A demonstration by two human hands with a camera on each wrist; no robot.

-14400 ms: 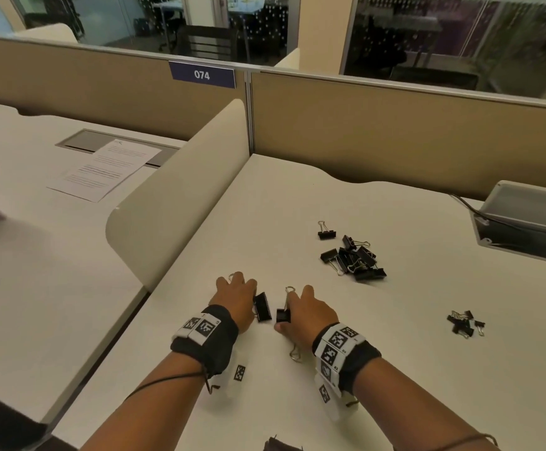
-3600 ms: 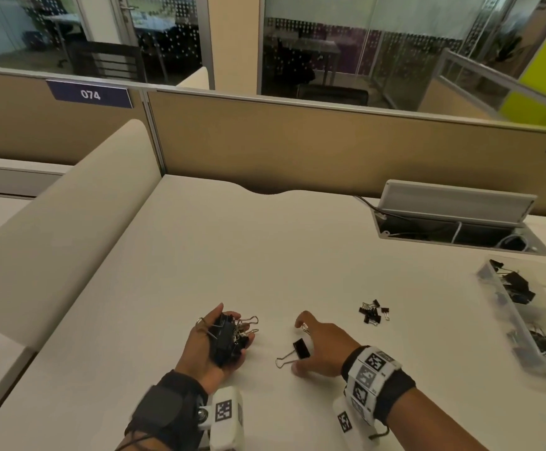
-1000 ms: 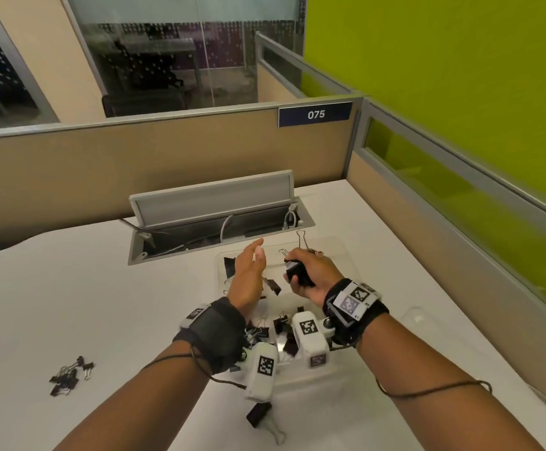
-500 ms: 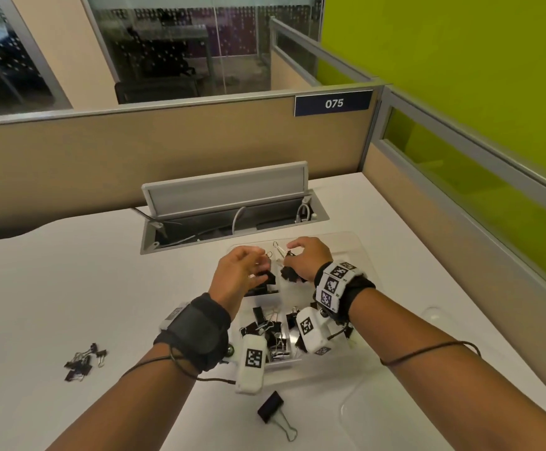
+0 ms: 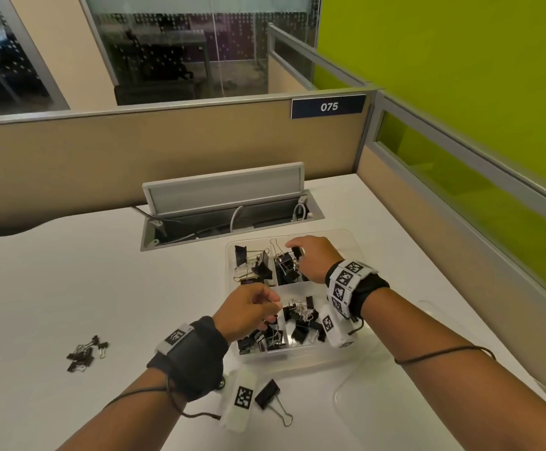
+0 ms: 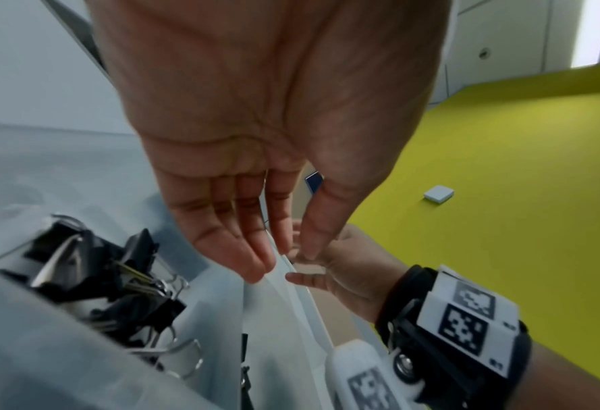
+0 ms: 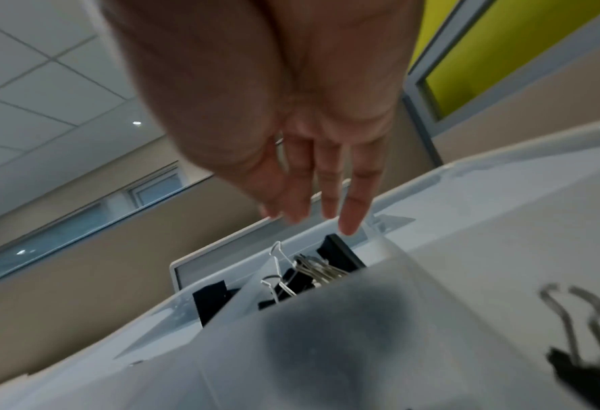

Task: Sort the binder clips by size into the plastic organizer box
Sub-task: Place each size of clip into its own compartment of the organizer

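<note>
Clear organizer box (image 5: pixel 346 237) on the white table (image 5: pixel 102 288), right of centre, binder clips (image 5: pixel 300 320) piled in its four compartments. Right hand (image 5: pixel 314 262) over the far right compartment, fingers (image 7: pixel 351 205) extended, holding nothing. Left hand (image 5: pixel 245 310) above the near left compartment, fingers (image 6: pixel 242 244) relaxed, empty. One large clip (image 5: pixel 270 397) just near of the box, small clips (image 5: pixel 84 353) well left

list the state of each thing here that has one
organizer box: open, lid off, clips in four compartments
left hand: fingers relaxed, holding nothing
right hand: fingers straight, empty, over far right compartment
cable hatch: flap up
big clip: loose on desk
small clips: piled on desk
</note>
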